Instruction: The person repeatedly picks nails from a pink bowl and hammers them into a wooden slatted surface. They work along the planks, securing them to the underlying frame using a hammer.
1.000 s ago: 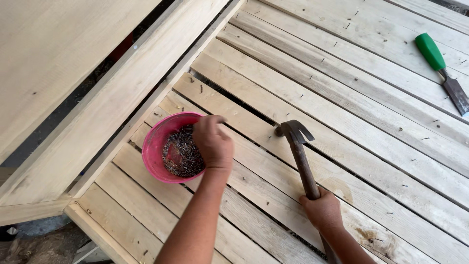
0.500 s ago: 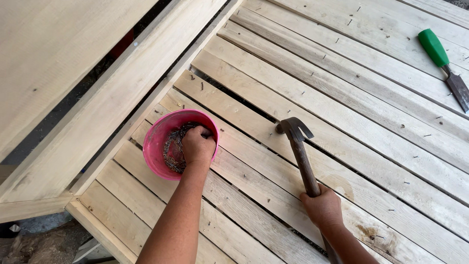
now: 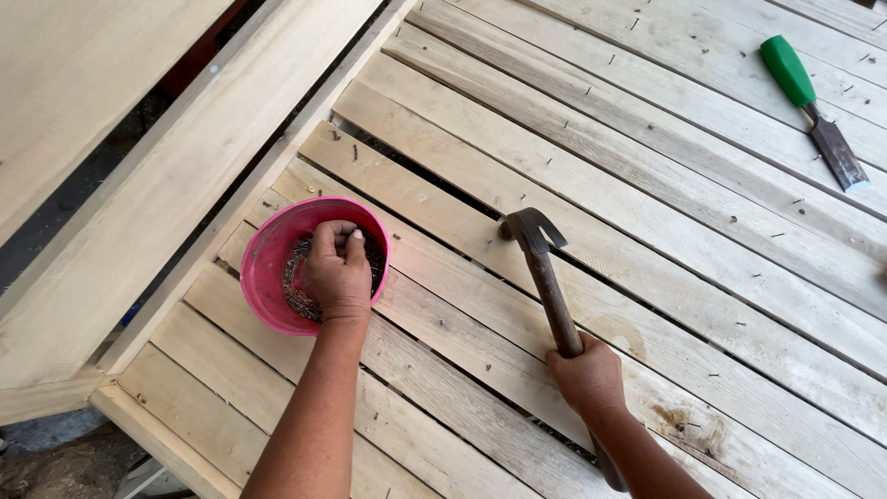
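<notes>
Hard to see much of what's in the pink bowl (image 3: 268,277), since the left hand (image 3: 338,270) sits right over the middle of it; only a dark tangle of nails (image 3: 297,285) peeks out around the fingers, and I can't tell whether any nail is actually pinched between the fingertips, which are curled down and bunched together inside the bowl. The forearm comes up from the bottom edge of the frame, and the elbow is cut off. The right hand (image 3: 586,371) is wrapped tight around the lower part of the hammer (image 3: 545,268) handle, knuckles up, and the very end of the handle disappears behind the wrist and forearm near the bottom edge. The hammer head rests on the slats (image 3: 647,212), claw side pointing left, well apart from the bowl. The bowl sits on the slatted wooden surface near its left edge, just beside a long pale board (image 3: 157,222) running diagonally. Up in the top right corner lies a chisel (image 3: 813,111) with a green handle, and its blade tip is nearly at the frame edge. Small loose nails and dark specks are scattered over the slats, too tiny to make out properly. The gaps between slats are just dark.
</notes>
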`<state>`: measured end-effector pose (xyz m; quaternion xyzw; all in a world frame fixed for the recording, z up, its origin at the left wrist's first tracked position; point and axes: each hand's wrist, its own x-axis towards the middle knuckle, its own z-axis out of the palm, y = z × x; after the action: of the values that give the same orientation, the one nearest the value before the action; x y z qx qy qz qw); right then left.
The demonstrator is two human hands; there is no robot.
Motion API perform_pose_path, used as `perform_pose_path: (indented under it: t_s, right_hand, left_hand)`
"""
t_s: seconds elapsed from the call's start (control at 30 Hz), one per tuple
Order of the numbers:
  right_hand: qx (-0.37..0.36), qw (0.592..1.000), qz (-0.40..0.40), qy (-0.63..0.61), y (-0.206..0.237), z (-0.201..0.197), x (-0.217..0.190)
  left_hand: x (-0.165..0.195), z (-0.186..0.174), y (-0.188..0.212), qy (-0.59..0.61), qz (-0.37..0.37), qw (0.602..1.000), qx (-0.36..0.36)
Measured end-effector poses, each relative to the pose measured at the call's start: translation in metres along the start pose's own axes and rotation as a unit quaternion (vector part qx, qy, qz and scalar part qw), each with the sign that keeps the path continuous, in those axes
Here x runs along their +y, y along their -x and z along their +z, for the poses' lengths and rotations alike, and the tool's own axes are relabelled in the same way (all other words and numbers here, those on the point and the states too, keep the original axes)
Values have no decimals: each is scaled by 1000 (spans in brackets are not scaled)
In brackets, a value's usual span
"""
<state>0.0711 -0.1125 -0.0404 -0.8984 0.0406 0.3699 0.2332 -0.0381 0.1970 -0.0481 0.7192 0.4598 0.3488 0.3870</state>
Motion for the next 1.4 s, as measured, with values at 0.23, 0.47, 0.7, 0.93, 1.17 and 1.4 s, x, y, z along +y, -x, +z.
perform_pose_path:
  t_s: [0.23,0.47,0.7,0.93,1.17,1.4]
  right_hand:
    - [5,1000,-11,8,3,-1,-3]
    - [2,1000,-8,8,3,1,-2]
    - [-9,1000,-6,8,2,1,-1]
    - [-15,1000,3,2,2,1,-1]
    - [-8,1000,-1,11,1,1,0]
    - [-10,1000,-3,10,3,-1,0]
  left_hand:
    - [-7,-4,-2,-82,123,987,61]
    - [-9,-6,-4,-47,54,994,80]
    - [4,-11,-7,10,-143,988,65]
    - [33,22,29,275,-53,954,-109]
    - [24,56,83,7,-71,977,-202]
    - [13,68,85,-117,-48,980,-155]
